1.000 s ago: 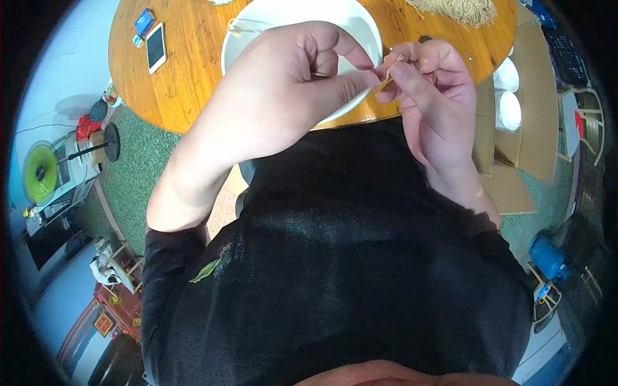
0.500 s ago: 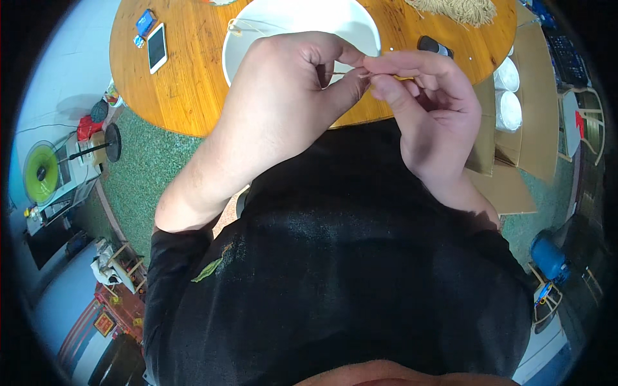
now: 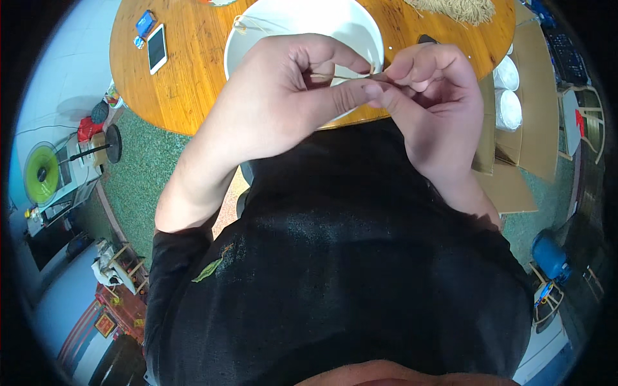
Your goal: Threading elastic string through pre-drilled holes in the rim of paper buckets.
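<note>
Close together above the near side of a white basin (image 3: pixel 309 18), my two hands work on a thin tan cord (image 3: pixel 340 77). My left hand (image 3: pixel 270 106) is closed around it, with the thumb stretched to the right against my other thumb. My right hand (image 3: pixel 447 96) pinches the cord between thumb and forefinger, its other fingers curled. The cord's end is hidden by the fingertips. Over the basin's far left rim lies another pale strand (image 3: pixel 250 26). A bundle of similar tan cord (image 3: pixel 460 9) rests on the far right of the table.
The round wooden table (image 3: pixel 177 96) carries a white phone (image 3: pixel 157 49), a small blue packet (image 3: pixel 146 23) and a dark object (image 3: pixel 427 39) partly behind my right hand. An open cardboard box (image 3: pixel 537 109) with white round items (image 3: pixel 508 109) stands at the right. A fan (image 3: pixel 42 172) stands left.
My left thumb has stretched out to meet my right thumb. More of the cord shows between the hands. My right fingers have curled in and now cover part of the dark object.
</note>
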The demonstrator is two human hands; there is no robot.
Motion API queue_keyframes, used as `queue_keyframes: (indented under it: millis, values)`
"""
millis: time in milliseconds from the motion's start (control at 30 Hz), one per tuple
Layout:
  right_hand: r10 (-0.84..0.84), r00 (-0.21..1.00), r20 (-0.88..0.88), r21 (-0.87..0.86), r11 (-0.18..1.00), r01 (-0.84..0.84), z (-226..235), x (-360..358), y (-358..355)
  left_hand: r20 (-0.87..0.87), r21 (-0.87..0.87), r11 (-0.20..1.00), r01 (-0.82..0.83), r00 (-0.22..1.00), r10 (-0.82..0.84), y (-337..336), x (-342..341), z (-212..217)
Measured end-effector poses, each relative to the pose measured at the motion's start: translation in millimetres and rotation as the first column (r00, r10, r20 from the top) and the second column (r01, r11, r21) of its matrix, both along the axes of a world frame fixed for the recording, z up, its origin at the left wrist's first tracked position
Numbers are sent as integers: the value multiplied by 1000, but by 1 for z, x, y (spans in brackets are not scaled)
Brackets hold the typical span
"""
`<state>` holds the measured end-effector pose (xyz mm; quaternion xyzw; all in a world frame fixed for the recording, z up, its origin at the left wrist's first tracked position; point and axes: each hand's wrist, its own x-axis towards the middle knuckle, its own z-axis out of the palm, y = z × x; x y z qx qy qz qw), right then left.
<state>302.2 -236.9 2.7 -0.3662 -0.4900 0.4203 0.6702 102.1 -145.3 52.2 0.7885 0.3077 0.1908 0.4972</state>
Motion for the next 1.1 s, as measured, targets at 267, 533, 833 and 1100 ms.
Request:
queue_keyframes:
  millis: [267, 533, 833, 1100]
  values:
    - [-149, 911, 383, -8, 986, 165, 21, -1, -3, -53, 7, 999, -33, 998, 34, 3, 1, 10]
    - [-260, 755, 602, 6, 947, 321, 15, -4, 1, -19, -58, 994, -96, 995, 95, 1, 3, 7]
    - [-29, 981, 190, -202, 977, 68, 8, 0, 12, 25, -318, 934, -161, 984, 178, 5, 5, 25]
    - [15, 978, 207, -392, 917, 69, 29, 7, 15, -72, 100, 990, -95, 992, 103, 1, 8, 52]
